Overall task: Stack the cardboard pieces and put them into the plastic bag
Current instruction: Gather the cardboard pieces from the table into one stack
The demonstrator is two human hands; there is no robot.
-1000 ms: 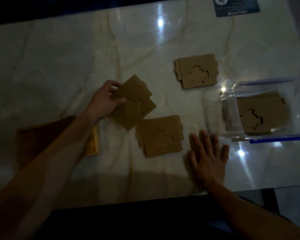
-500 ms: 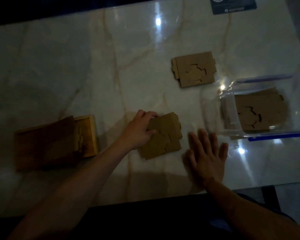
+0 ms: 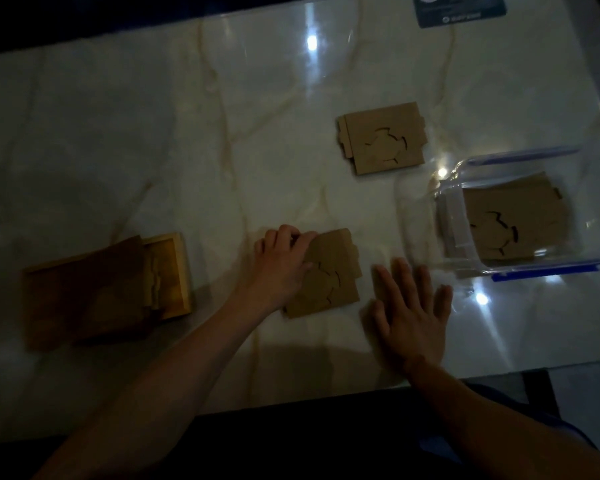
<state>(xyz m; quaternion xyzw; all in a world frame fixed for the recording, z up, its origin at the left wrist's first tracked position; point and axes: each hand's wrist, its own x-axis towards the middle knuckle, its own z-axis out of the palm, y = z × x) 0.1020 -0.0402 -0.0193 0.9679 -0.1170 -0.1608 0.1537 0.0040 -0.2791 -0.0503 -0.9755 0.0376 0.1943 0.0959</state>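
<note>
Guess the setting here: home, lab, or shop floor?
Probably a home, dimly lit: a glossy marble-look table, a small wooden box, and a zip plastic bag for hand-packing cardboard pieces.

— How many cardboard stacks were there?
— Three: near stack [image 3: 329, 275], far stack [image 3: 383, 138], bagged stack [image 3: 510, 220] (sheets uncountable).
— Else?
— One plastic bag [image 3: 447, 216], one wooden box [image 3: 174, 271], two hands.
</note>
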